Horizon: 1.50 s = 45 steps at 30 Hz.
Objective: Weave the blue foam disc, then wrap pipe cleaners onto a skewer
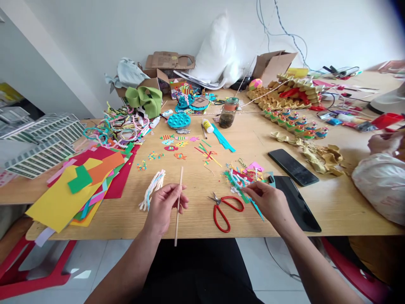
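Note:
Between the thumb and fingers of my left hand (pixel 164 204) is a thin wooden stick (pixel 178 211), held nearly upright over the table's front edge. My right hand (pixel 267 198) is closed in a pinch at a pile of coloured paper scraps (pixel 236 179); what the fingertips grip, if anything, I cannot make out. Red-handled scissors (pixel 223 211) lie on the table between my hands, blades slightly apart. A bundle of white and pale blue pipe cleaners (pixel 152 188) rests beside my left hand, partly behind it. Small paper fish (pixel 180 156) and thin paper strips (pixel 208 154) lie farther back.
Coloured sheets (pixel 60 198) are stacked at left. A phone (pixel 293 166) and a black tablet (pixel 295 202) lie at right. Behind stand a glass jar (pixel 228 114), a glue bottle (pixel 207 126) and egg cartons (pixel 262 101). Another person's hand (pixel 384 143) shows at the right edge.

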Each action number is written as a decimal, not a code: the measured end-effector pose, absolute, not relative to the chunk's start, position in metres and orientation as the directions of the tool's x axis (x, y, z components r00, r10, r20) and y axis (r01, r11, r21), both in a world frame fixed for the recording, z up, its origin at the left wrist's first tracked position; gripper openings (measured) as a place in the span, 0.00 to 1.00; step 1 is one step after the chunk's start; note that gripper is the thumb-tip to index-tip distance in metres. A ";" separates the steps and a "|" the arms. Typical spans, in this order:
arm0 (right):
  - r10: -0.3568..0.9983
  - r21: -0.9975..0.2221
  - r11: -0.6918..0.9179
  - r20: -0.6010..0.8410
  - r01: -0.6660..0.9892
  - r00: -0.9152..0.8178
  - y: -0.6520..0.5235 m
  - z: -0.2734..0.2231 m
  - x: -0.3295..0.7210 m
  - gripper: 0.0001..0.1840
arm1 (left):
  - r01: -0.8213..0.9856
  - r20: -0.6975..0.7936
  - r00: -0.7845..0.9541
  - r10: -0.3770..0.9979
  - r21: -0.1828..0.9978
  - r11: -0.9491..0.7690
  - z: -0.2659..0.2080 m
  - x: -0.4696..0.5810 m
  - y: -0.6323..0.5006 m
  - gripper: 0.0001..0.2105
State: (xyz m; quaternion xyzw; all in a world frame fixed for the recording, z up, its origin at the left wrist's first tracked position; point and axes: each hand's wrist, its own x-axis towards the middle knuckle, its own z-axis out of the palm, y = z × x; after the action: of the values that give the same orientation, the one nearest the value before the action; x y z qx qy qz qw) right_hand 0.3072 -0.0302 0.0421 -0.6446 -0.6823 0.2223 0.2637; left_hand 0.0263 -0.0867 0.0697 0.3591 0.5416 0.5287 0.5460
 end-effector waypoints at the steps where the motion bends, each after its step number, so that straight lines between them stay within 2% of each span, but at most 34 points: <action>1: 0.985 -0.532 0.134 0.160 0.836 -0.056 -0.030 0.039 0.311 0.21 | -0.262 -0.242 -0.169 0.955 0.945 0.193 0.070 0.025 -0.084 0.14; 3: 0.941 -0.391 0.253 0.313 0.885 -0.131 -0.036 0.039 0.307 0.22 | -0.355 -0.273 -0.198 0.941 0.915 0.191 0.070 0.026 -0.080 0.14; 4: 0.922 -0.389 0.302 0.351 0.870 -0.163 -0.042 0.041 0.300 0.22 | -0.381 -0.280 -0.208 0.937 0.905 0.186 0.069 0.028 -0.079 0.14; 5: 0.915 -0.436 0.341 0.356 0.833 -0.188 -0.049 0.045 0.290 0.21 | -0.399 -0.284 -0.214 0.935 0.899 0.181 0.067 0.031 -0.078 0.14; 7: 0.920 -0.642 0.385 0.208 0.663 -0.334 -0.064 0.055 0.265 0.18 | -0.414 -0.286 -0.214 0.934 0.893 0.178 0.064 0.041 -0.079 0.15; 9: 0.877 -0.793 0.288 -0.007 0.537 -0.481 -0.077 0.063 0.239 0.18 | -0.412 -0.280 -0.201 0.939 0.893 0.178 0.061 0.050 -0.081 0.14; 11: 0.838 -0.835 0.224 -0.098 0.503 -0.537 -0.085 0.065 0.221 0.18 | -0.404 -0.261 -0.187 0.947 0.899 0.168 0.059 0.056 -0.083 0.14; 13: 0.824 -0.832 0.218 -0.123 0.510 -0.553 -0.085 0.063 0.212 0.20 | -0.402 -0.246 -0.188 0.951 0.902 0.154 0.059 0.054 -0.083 0.13; 15: 0.819 -0.800 0.255 -0.119 0.543 -0.561 -0.082 0.057 0.211 0.21 | -0.392 -0.217 -0.248 0.944 0.914 0.107 0.059 0.043 -0.083 0.14; 17: 0.825 -0.747 0.320 -0.083 0.583 -0.559 -0.077 0.050 0.215 0.20 | -0.318 -0.138 -0.377 0.916 0.948 0.012 0.058 0.023 -0.082 0.14; 19: 0.846 -0.686 0.381 -0.013 0.620 -0.533 -0.075 0.042 0.221 0.19 | -0.119 0.007 -0.503 0.864 0.990 -0.077 0.055 -0.001 -0.082 0.15; 21: 0.864 -0.638 0.413 0.047 0.650 -0.502 -0.076 0.033 0.224 0.17 | 0.199 0.179 -0.532 0.828 0.976 -0.084 0.051 -0.023 -0.085 0.14; 22: 0.868 -0.616 0.426 0.072 0.662 -0.492 -0.078 0.029 0.225 0.16 | 0.386 0.261 -0.516 0.816 0.921 -0.050 0.047 -0.033 -0.087 0.13; 24: 0.860 -0.560 0.474 0.130 0.679 -0.493 -0.082 0.019 0.223 0.14 | 0.679 0.379 -0.428 0.820 0.734 0.015 0.039 -0.046 -0.091 0.15; 26: 0.834 -0.484 0.541 0.202 0.688 -0.513 -0.086 0.010 0.220 0.14 | 0.829 0.408 -0.324 0.854 0.557 0.048 0.031 -0.051 -0.095 0.22; 29: 0.817 -0.343 0.576 0.274 0.742 -0.508 -0.084 0.000 0.216 0.14 | 0.897 0.328 -0.239 0.914 0.436 0.078 0.019 -0.050 -0.098 0.28; 33: 0.845 -0.205 0.512 0.293 0.834 -0.447 -0.068 -0.005 0.222 0.15 | 0.908 0.223 -0.231 0.947 0.399 0.128 0.010 -0.053 -0.098 0.21; 37: 0.852 -0.155 0.486 0.304 0.860 -0.426 -0.053 -0.005 0.232 0.16 | 0.906 0.208 -0.259 0.943 0.391 0.163 0.008 -0.070 -0.098 0.19; 40: 0.866 -0.236 0.461 0.328 0.855 -0.377 -0.046 0.000 0.234 0.15 | 0.906 0.228 -0.267 0.936 0.391 0.163 0.008 -0.085 -0.099 0.18; 45: 0.894 -0.544 0.444 0.322 0.712 -0.312 -0.028 0.035 0.205 0.12 | 0.887 0.237 -0.302 0.923 0.424 0.182 0.009 -0.099 -0.094 0.16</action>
State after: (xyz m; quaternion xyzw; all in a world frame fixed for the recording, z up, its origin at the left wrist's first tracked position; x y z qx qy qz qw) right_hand 0.2047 -0.0278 0.0354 -0.5047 -0.7954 0.1521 0.2990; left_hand -0.0988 -0.0945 0.0093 0.5896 0.7678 0.2482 0.0362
